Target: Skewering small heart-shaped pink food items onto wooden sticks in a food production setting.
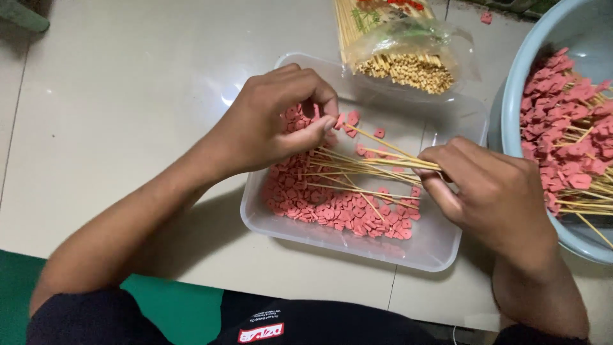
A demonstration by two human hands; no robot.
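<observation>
I cannot see the near ends of the thin bamboo skewers (pixel 357 172); the right hand (pixel 485 191) covers them. The round grey plastic basin (pixel 511 96) is cut off by the right and top edges, and the clear plastic bag of bamboo sticks (pixel 402 45) runs out of view at the top. I cannot tell how many skewers the bundle holds.

The right hand fingers are closed around the bundle, which fans out leftward over the clear rectangular plastic tray (pixel 440 246) on the pale desk (pixel 128 96). The left hand (pixel 274 121) has thumb and forefinger pinched shut at the tip of one skewer, on a small pink heart-shaped foam piece (pixel 340 120) that the fingers largely hide.

The tray holds a loose layer of small pink foam pieces (pixel 319 204), thickest at its left and near sides. The basin, just right of the tray, holds skewers already carrying pink pieces (pixel 568 128). The bag lies touching the tray's far edge.
</observation>
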